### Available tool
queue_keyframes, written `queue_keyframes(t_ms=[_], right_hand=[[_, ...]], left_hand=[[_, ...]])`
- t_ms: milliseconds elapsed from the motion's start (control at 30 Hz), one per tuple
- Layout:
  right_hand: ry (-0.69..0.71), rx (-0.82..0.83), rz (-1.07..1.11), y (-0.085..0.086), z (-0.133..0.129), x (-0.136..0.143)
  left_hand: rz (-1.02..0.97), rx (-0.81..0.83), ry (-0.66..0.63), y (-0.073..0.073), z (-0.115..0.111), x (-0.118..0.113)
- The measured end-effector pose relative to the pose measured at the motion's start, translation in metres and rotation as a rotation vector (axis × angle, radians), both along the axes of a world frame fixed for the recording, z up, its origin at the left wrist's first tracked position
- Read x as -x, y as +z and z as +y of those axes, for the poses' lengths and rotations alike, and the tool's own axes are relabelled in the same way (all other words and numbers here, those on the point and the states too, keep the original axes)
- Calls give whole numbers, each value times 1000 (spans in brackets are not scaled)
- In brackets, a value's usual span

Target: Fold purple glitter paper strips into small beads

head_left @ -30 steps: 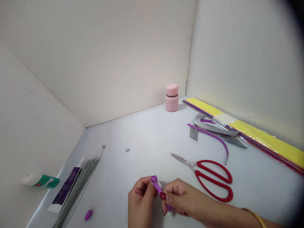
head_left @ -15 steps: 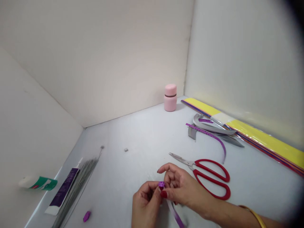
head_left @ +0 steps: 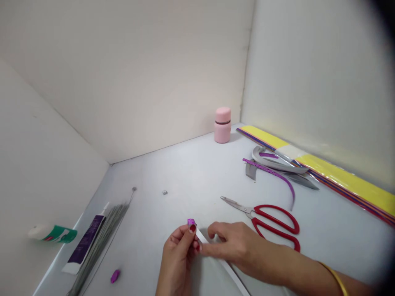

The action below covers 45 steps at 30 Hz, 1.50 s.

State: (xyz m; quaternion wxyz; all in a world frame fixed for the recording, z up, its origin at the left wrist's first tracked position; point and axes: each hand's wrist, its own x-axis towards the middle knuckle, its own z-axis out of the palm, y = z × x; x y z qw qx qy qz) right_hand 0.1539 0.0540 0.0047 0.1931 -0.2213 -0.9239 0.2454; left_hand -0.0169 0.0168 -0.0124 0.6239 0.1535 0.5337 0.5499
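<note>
My left hand (head_left: 179, 255) pinches a small folded purple piece (head_left: 191, 222) between thumb and fingers, near the front of the table. A long narrow paper strip (head_left: 233, 276), with its white side showing, runs from that piece down to the right. My right hand (head_left: 237, 242) is bent around the strip close to the left fingertips, its thumb against it; the inner fingers are partly hidden. Just beyond my right wrist lie red-handled scissors (head_left: 256, 211), their tips pointing left. Another folded purple piece (head_left: 115, 276) rests on the table at the lower left.
A purple-labelled glue tube (head_left: 86, 240), a bundle of thin wires (head_left: 103, 240) and a green-and-white tube (head_left: 60, 234) are on the left. At the back stands a pink flask (head_left: 222, 125). Paper strips (head_left: 273, 169) and a pack of coloured paper (head_left: 333, 168) lie right.
Both hands have shifted slightly left, and the purple piece has moved up and left with them. My right hand has turned over, and more of the strip's white side shows.
</note>
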Motion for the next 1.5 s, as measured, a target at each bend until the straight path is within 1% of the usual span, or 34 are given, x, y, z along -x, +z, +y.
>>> queue_keyframes(t_ms=[33,67,100,167,233,300,333,400,433,500,600,700,800,867,967,1167,1300,1400,1500], right_hand=[[18,-9,18,0,-2,0],[25,30,72,0,-4,1],[18,114,162,0,-6,1],[-66,366,387,3,-7,1],[-199,635,602,6,-7,1],[-303,884,726,7,-6,2],[-329,1005,730,7,-5,3],[-351,1217,630,5,-6,8],[-345,1299,536,4,-8,11],[-318,1395,402,1,-11,16],[-275,1422,311,-2,-14,21],[-301,1389,265,-3,-16,22],[-327,1414,244,-3,-15,21],[-326,1448,301,-4,-15,20],[-331,1463,394,-6,-14,21],[-409,1393,521,-6,-12,22],[-372,1400,576,-5,-10,21],[-355,1402,582,-7,-8,20],[-408,1389,597,-8,-8,20]], left_hand=[[-8,4,-10,0,0,0],[-12,6,-16,-1,0,-1],[-11,5,-17,-2,-1,-1],[3,-1,-8,-4,-1,-1],[31,-4,13,-5,0,-1],[63,-6,36,-5,0,-1],[80,-10,43,-5,0,-1],[109,-23,37,-5,-1,-2],[120,-26,25,-5,-2,-3],[145,-30,6,-8,-3,-5],[199,-59,3,-12,-6,-10],[240,-99,7,-13,-7,-13],[283,-115,27,-12,-7,-14],[299,-136,35,-10,-8,-13],[299,-175,14,-9,-8,-13],[343,-221,-50,-9,-10,-15],[338,-250,-164,-10,-12,-17],[433,-271,-190,-11,-14,-17],[541,-272,-172,-10,-14,-16]])
